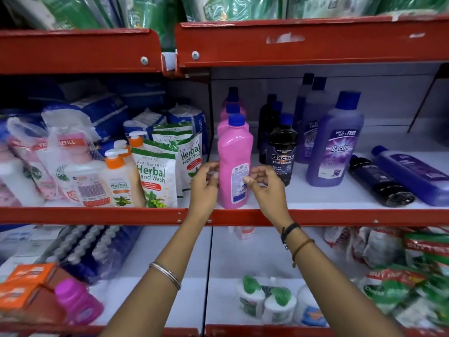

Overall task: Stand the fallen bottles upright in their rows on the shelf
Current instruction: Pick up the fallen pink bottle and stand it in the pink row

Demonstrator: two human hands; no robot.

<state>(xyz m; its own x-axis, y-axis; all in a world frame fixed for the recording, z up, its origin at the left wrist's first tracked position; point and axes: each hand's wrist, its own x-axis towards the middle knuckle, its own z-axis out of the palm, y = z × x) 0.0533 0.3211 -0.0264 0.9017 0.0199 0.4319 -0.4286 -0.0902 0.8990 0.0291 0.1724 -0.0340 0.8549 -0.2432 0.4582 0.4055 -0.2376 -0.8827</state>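
Note:
A pink bottle [234, 152] with a blue cap stands upright at the front of its row on the white middle shelf [323, 193]. My left hand [205, 180] hovers by its left side and my right hand [263, 182] by its right side, fingers curled and apart, only the fingertips at the bottle's label. Upright black [281, 154] and purple [332, 147] Bactin bottles stand to the right. Further right a black bottle [379, 181] and a blue bottle [413, 173] lie fallen on their sides.
Herbal hand wash pouches [155, 173] and pump bottles [119, 176] crowd the shelf section to the left. A red shelf lip [340, 216] runs along the front edge. Another red shelf [303, 42] hangs overhead. The lower shelf holds small white bottles [264, 302] and packets.

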